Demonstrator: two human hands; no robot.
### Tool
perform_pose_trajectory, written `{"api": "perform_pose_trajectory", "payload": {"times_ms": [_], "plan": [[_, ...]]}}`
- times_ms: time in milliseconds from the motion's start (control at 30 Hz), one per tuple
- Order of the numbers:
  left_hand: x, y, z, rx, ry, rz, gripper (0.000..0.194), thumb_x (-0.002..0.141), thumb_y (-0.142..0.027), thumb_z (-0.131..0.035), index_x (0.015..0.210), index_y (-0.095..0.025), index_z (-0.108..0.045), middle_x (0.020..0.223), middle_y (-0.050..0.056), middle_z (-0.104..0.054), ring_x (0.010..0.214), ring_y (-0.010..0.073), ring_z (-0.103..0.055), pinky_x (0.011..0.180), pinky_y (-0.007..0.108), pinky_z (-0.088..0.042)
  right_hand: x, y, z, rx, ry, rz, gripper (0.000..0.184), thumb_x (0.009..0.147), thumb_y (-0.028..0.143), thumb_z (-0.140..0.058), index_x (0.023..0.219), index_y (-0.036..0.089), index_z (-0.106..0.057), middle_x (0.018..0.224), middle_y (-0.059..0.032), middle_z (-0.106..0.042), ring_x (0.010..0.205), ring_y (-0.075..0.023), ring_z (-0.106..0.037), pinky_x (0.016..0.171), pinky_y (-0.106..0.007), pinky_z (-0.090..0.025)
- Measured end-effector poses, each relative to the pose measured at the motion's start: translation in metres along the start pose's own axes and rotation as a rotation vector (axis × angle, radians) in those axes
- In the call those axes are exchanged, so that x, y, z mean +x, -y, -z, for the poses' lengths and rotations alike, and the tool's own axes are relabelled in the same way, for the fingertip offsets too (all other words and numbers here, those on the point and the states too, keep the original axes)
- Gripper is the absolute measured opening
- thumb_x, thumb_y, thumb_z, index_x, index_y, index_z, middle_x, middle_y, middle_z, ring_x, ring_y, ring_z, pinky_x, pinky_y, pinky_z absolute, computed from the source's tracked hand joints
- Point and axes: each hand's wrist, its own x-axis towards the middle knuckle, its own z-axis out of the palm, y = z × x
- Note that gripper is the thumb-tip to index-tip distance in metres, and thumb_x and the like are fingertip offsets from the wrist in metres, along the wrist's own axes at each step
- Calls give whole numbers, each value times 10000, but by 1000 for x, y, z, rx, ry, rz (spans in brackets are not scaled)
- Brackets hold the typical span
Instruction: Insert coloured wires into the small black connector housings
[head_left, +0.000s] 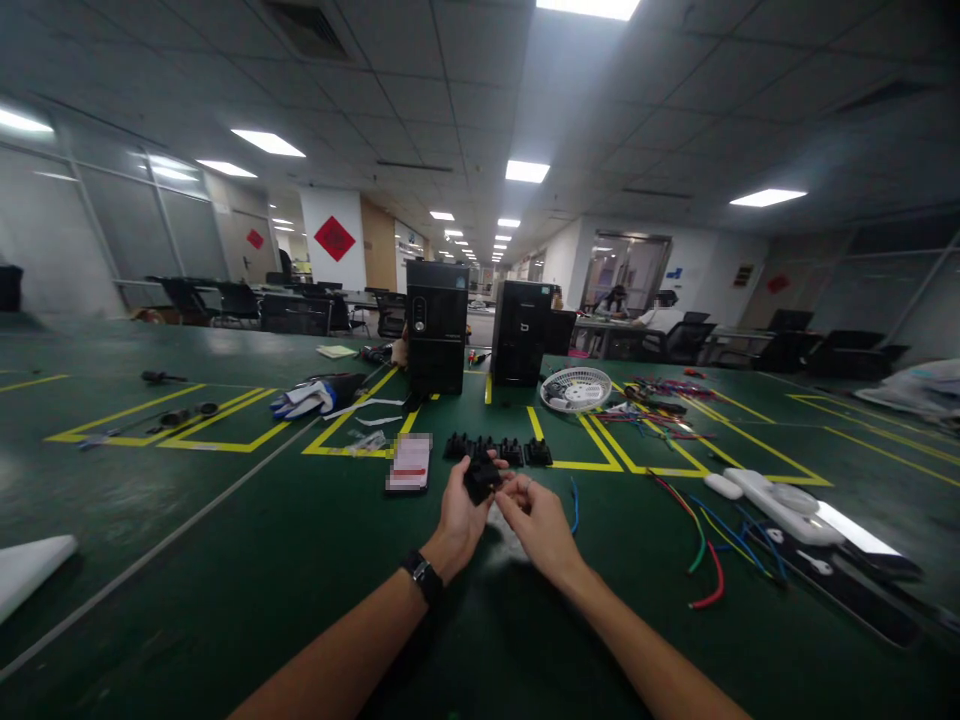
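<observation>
My left hand (461, 520) is closed around a small black plastic part (481, 480), held up above the table at the middle of the view. Close against its right side, the thumb and fingers of my right hand (536, 520) are pinched together; what they hold, if anything, is too small to make out. Just beyond my hands stand several similar black plastic parts (538, 453) in a row. A box with a blurred face (409, 462) lies left of them. One short blue wire (575, 505) rests beside my right hand.
Two black computer towers (436, 330) stand at the back of the green table (315, 610). A white basket (575, 389) and tangled wires (660, 400) are at the back right. Loose coloured wires (705, 550) and a phone (859, 530) lie at right, gloves (315, 396) at left.
</observation>
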Motion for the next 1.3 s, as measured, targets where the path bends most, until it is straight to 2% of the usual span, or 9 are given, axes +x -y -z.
{"api": "perform_pose_trajectory", "payload": {"times_ms": [200, 467, 1100, 1300], "plan": [[0, 0, 0, 24, -26, 15, 302, 841, -303, -459, 949, -91, -644, 826, 103, -694, 802, 210, -657, 815, 358, -496, 0, -3, -1, 0, 22, -45, 183, 830, 320, -528, 739, 162, -546, 565, 37, -502, 499, -97, -435, 489, -201, -292], [-2, -2, 3, 199, 9, -96, 329, 799, -326, -494, 982, -102, -649, 895, 82, -679, 813, 177, -631, 769, 286, -467, 2, -2, 0, -34, 23, -105, 173, 816, 315, -529, 747, 159, -556, 510, 54, -446, 470, -94, -385, 478, -204, -267], [-3, -2, 2, 183, -17, -84, 293, 776, -299, -481, 931, -115, -648, 833, 72, -664, 760, 188, -636, 717, 297, -474, 1, -10, -3, -21, 11, -109, 178, 818, 312, -522, 756, 151, -566, 495, 57, -437, 460, -89, -377, 473, -201, -266], [-3, -3, -2, 158, -60, -61, 267, 790, -315, -528, 925, -112, -638, 788, 63, -660, 725, 170, -638, 666, 262, -469, 1, -9, -3, 11, 15, -113, 172, 818, 310, -522, 761, 151, -557, 517, 49, -468, 467, -90, -396, 476, -200, -282]]}}
